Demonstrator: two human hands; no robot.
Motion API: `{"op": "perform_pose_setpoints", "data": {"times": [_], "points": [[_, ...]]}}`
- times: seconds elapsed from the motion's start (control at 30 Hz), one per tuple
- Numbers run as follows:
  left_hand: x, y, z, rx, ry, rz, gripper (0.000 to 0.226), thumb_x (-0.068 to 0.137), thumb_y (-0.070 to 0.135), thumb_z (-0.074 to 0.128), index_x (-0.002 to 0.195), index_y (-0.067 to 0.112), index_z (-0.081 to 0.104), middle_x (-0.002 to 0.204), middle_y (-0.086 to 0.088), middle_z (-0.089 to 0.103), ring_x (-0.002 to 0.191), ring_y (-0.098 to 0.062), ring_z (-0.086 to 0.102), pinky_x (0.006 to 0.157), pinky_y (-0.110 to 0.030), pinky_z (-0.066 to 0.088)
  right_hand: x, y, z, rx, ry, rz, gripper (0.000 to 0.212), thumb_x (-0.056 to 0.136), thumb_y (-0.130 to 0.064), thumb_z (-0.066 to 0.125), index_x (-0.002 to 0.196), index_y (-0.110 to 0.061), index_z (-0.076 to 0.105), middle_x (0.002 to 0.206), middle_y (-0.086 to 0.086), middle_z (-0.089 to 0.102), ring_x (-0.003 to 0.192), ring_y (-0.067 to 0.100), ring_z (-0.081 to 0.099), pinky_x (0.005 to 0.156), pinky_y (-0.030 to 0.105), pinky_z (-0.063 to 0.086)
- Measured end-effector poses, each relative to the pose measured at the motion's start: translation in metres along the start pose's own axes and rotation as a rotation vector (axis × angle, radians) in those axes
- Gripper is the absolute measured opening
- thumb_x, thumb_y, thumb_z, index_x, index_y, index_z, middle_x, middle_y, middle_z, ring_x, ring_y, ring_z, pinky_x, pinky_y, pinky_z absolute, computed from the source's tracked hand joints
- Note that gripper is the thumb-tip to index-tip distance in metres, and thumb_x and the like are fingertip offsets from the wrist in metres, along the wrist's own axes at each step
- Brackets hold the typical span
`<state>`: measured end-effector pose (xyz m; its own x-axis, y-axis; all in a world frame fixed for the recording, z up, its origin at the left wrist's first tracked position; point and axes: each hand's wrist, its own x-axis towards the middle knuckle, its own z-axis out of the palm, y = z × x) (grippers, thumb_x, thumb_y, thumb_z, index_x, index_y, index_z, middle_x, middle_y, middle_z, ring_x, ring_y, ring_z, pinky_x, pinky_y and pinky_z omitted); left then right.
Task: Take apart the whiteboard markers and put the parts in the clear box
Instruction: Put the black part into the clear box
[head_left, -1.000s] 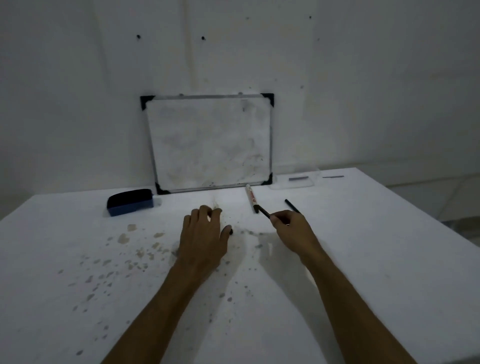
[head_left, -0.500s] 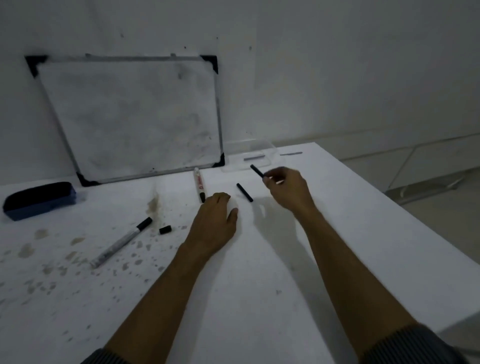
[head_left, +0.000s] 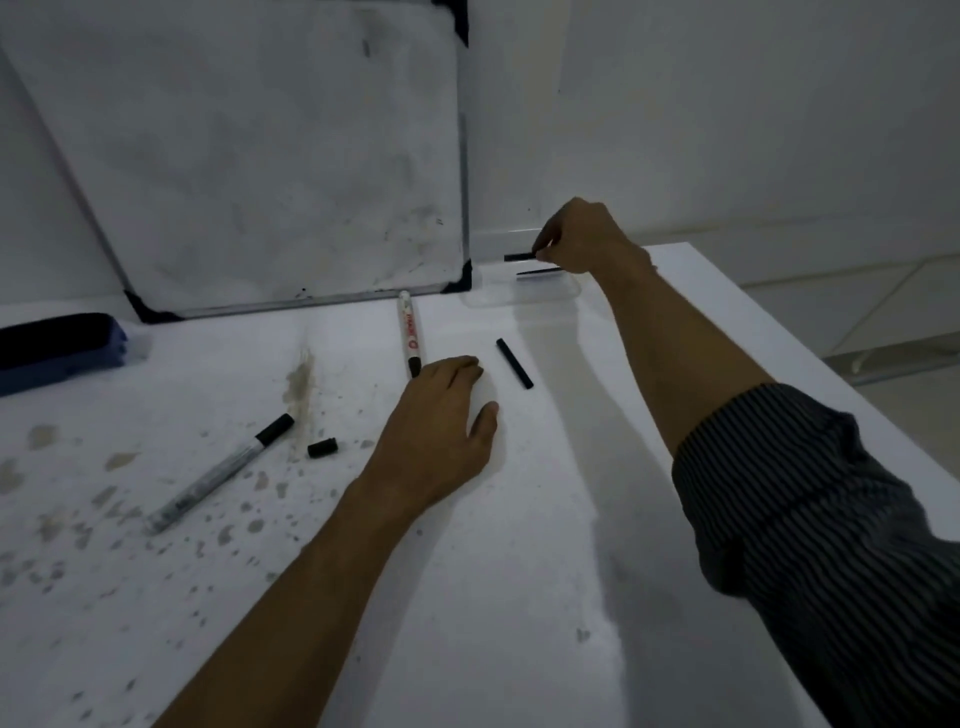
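Dim and grey throughout, with grain and soft focus. Soft shadow cast left of the right forearm (head_left: 670, 358) across the desk (head_left: 519, 597). Wide-angle bending along the whiteboard (head_left: 249, 156) frame; striped sleeve (head_left: 841, 519) smeared near the edge

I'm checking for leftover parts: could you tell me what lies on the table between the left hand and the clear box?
In the head view, one black marker part lies between the left hand and the clear box.
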<state>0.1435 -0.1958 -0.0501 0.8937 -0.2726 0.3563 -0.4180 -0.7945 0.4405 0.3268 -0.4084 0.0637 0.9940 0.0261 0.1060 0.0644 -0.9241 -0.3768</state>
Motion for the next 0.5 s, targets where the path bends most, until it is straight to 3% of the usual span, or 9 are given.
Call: {"op": "perform_pose_setpoints", "data": {"times": [0.13,0.2,0.37,0.5], "points": [[0.001,-0.001,0.002,-0.006,0.011,0.008,0.052,0.100,0.029,0.060,0.143,0.001,0.053,0.147,-0.013,0.056,0.136,-0.026,0.049,0.116,-0.024,0.021,0.018,-0.004,0.006,-0.069,-0.138,0.056,0.032,0.085,-0.020,0.081,0.115,-0.011,0.078,0.119,0.012,0.074,0.110,0.028,0.069,0.097,0.038,0.057],[0.001,-0.002,0.003,-0.014,0.013,0.012,0.051,0.099,0.028,0.061,0.142,0.001,0.054,0.146,-0.014,0.057,0.135,-0.027,0.050,0.117,-0.025,0.022,0.021,-0.005,0.012,-0.070,-0.147,0.068,0.035,0.085,-0.020,0.081,0.117,-0.009,0.076,0.121,0.012,0.073,0.110,0.028,0.068,0.098,0.039,0.057],[-0.001,-0.003,0.005,-0.023,0.016,0.014,0.050,0.099,0.028,0.062,0.140,0.000,0.056,0.144,-0.014,0.058,0.134,-0.027,0.051,0.117,-0.025,0.023,0.017,-0.003,0.008,0.020,-0.131,0.077,0.033,0.084,-0.019,0.083,0.116,-0.012,0.078,0.119,0.009,0.075,0.112,0.023,0.068,0.092,0.028,0.054],[-0.001,-0.002,0.002,-0.012,0.021,0.015,0.051,0.099,0.030,0.061,0.141,0.001,0.055,0.145,-0.013,0.058,0.134,-0.027,0.051,0.115,-0.025,0.022,-0.009,-0.008,-0.001,0.176,0.009,0.050,0.025,0.090,-0.019,0.076,0.114,-0.013,0.079,0.111,0.009,0.077,0.104,0.021,0.070,0.081,0.019,0.045]]}}
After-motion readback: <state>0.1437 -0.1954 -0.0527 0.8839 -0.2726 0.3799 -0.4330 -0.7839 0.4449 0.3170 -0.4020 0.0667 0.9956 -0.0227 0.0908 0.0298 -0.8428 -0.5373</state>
